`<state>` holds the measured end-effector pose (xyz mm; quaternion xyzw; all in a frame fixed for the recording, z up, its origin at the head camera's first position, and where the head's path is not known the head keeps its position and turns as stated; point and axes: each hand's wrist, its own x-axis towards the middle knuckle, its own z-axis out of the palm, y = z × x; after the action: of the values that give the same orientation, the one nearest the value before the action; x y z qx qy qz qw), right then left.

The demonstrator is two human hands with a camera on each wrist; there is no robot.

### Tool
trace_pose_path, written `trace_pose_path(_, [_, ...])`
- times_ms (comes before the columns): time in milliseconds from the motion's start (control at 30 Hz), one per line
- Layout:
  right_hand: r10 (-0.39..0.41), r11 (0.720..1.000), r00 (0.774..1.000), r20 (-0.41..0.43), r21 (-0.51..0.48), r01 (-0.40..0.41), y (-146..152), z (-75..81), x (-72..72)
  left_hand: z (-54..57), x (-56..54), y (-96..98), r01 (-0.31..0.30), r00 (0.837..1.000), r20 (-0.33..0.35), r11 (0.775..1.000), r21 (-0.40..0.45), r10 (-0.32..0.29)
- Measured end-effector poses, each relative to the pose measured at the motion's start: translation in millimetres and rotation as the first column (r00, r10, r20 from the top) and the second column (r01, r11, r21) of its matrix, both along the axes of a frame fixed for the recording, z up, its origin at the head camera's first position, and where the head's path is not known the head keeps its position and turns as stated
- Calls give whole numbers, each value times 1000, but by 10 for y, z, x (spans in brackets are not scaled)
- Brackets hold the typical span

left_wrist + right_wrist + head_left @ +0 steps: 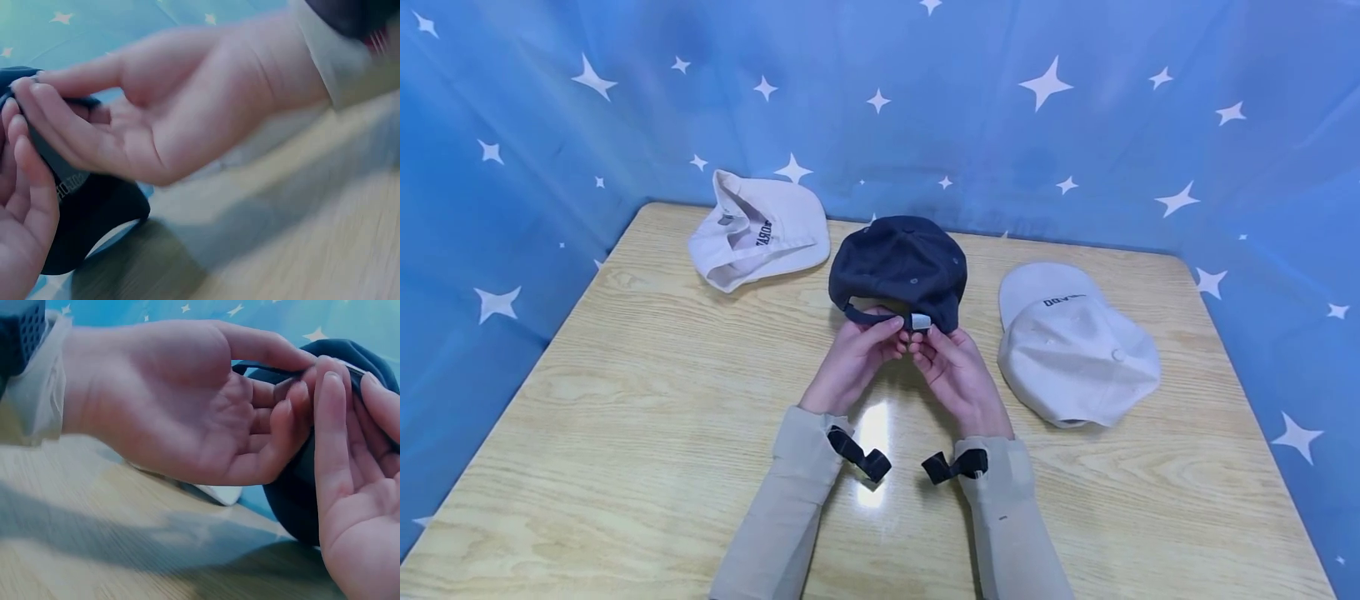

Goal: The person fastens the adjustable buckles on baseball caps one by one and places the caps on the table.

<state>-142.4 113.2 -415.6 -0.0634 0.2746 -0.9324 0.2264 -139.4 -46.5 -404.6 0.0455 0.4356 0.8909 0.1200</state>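
A navy baseball cap is held near the table's far middle, its back opening and strap toward me. My left hand pinches the strap between thumb and fingers, left of the silver metal buckle. Just right of the buckle, my right hand pinches the strap's other end, the fingertips of both hands close together. In the left wrist view, pale lettering shows on the cap's dark front, partly behind the fingers. The right wrist view has the strap end between the fingertips, mostly covered.
An off-white cap lies on its side at the table's back left, opening toward the left. Another off-white cap with dark letters sits at the right, brim pointing back. A blue star-patterned curtain borders the wooden table.
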Motion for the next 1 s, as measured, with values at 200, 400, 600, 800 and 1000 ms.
trace_pose_path(200, [44, 995, 999, 0, -86, -44, -19, -4, 1, 12, 12, 13, 48, 999, -9, 989, 137, -47])
trace_pose_path(400, [57, 990, 998, -12, -126, -58, -31, -11, 1, -6, 6, 19, 47, 999, -18, 990, 134, -45])
trace_pose_path(600, [42, 995, 999, -22, -89, -44, -37, -15, 0, -6, 1, 29, 8, 999, -41, 998, 62, -5])
trace_pose_path(800, [-37, 998, 997, -65, 42, 40, -43, -6, -5, 38, 4, 30, -103, 994, -30, 992, -79, 101])
trace_pose_path(1000, [-83, 983, 992, -90, 158, 97, -16, 10, -10, 59, 1, 26, -140, 990, -53, 964, -227, 131])
